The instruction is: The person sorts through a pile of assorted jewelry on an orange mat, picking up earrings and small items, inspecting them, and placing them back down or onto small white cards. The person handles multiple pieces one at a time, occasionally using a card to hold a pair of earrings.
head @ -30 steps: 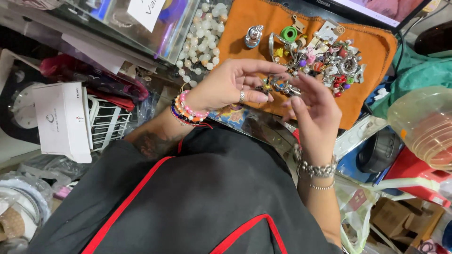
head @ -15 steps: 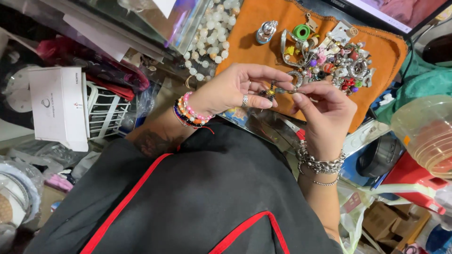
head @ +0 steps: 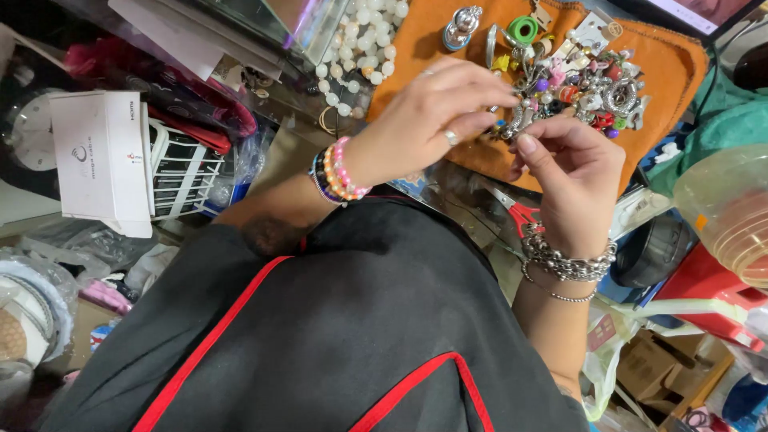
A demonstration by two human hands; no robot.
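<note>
Both hands pinch a small silver charm (head: 512, 122): left hand (head: 436, 120), right hand (head: 572, 172). A loosened pinch could drop it among the beads (head: 588, 80) on the orange cloth (head: 672, 64).

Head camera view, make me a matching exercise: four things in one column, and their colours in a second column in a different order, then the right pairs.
Things:
1. cloth
2. ring-shaped piece
3. beads
4. box

Colours:
A. white, with small dark print
B. orange
C. pearly white
D. green

Pairs: 1-B, 2-D, 3-C, 4-A

The cloth lies under the pile of charms. The left hand and right hand meet at a small metal piece over its near edge.
</note>
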